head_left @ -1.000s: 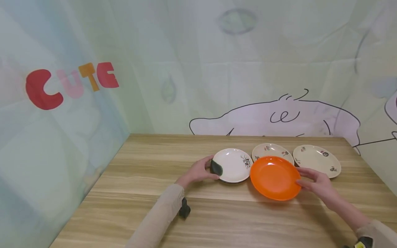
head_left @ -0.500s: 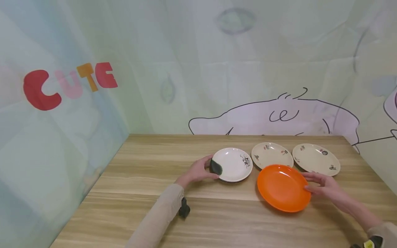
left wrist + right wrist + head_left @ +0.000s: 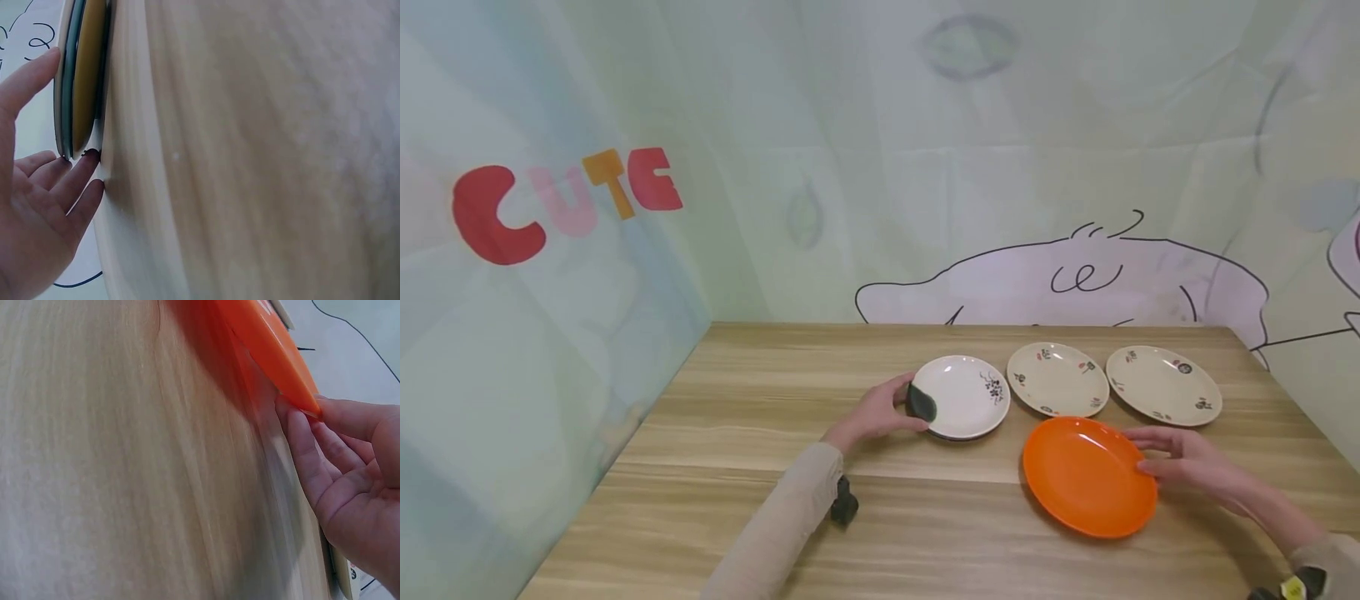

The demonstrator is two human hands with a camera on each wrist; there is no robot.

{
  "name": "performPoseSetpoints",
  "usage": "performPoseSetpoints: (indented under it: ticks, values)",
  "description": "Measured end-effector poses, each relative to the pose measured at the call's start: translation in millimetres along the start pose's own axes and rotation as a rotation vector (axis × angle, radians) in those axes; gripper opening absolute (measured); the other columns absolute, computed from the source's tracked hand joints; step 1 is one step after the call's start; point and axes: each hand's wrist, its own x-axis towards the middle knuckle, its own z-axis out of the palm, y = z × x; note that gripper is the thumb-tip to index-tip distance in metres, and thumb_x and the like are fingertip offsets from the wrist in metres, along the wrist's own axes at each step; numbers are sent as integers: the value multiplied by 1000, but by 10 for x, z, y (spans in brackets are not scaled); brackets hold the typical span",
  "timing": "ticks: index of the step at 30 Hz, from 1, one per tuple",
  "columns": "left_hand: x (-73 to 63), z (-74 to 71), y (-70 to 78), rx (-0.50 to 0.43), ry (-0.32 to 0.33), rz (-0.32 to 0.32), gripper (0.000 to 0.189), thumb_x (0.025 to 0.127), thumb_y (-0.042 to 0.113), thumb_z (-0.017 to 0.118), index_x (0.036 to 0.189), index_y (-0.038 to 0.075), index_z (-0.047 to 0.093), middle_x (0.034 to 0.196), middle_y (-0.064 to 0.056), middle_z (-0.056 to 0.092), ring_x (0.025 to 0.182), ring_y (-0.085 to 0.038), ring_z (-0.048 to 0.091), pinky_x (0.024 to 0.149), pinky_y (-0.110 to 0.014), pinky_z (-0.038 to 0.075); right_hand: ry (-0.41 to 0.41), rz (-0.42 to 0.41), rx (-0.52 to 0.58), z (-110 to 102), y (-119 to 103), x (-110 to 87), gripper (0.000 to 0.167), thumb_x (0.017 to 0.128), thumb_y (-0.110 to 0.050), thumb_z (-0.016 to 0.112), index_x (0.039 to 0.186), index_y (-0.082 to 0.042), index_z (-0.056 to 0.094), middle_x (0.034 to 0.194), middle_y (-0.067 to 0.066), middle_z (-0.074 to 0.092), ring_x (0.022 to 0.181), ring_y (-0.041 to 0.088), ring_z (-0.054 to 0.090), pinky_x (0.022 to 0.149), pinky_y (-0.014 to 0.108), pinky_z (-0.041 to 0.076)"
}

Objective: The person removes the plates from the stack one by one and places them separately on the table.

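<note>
A white plate [image 3: 962,396] with a dark green patch and a floral print tops a small stack. From the side, the left wrist view shows green rims and a yellow-brown plate [image 3: 89,75] below it. My left hand [image 3: 874,412] touches the stack's left edge, thumb and fingers spread along the rim. My right hand [image 3: 1191,462] pinches the right rim of an orange plate [image 3: 1090,479] between thumb and fingers. In the right wrist view, the orange plate is tilted, its lifted edge above the table and its shadow underneath.
Two cream plates with small printed pictures lie towards the back right: a left one [image 3: 1057,379] and a right one [image 3: 1163,386]. The wooden table [image 3: 760,400] ends at a printed cloth backdrop [image 3: 820,167], with another cloth along the left side.
The orange plate has moved right and towards me in my right hand, uncovering the left cream plate. My left hand has stayed at the stack.
</note>
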Motion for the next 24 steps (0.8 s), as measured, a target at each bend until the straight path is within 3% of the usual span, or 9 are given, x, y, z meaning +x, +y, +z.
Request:
performPoseSetpoints:
  ticks: [5,7,12,17,24]
  values:
    - [-1,-4,7,-4,-8,-7,90,69,29,79,140,3,30,136,-16,43,122,-26,45,106,-37,31,-66,-9,54,7,17,2,38,86,-8,60,123,-13,55,109,-10,61,93,13,62,77,34,54]
    - [-3,-7,10,-2,-9,-10,90,69,30,79,140,3,30,137,-16,42,122,-26,45,106,-38,31,-72,-15,53,11,22,2,37,86,-8,59,122,-15,56,108,-12,61,93,13,62,76,34,54]
    - [-5,-9,18,-2,-10,-12,90,69,29,79,140,3,30,136,-16,43,122,-27,45,105,-38,31,-66,-12,35,28,19,-6,46,86,-9,60,128,3,46,114,-2,60,94,15,62,76,36,54]
    - [-7,-4,22,0,-10,-16,90,69,29,79,140,4,30,136,-16,43,122,-26,45,106,-38,30,-65,7,30,44,15,-14,50,85,-10,61,130,4,44,117,6,59,94,16,62,76,37,54]
    - [-10,-2,11,-3,-6,0,89,70,27,79,140,3,30,135,-16,44,122,-26,45,106,-37,31,-37,2,-63,75,-8,9,58,86,-12,61,130,15,34,121,25,52,93,11,62,75,34,54]
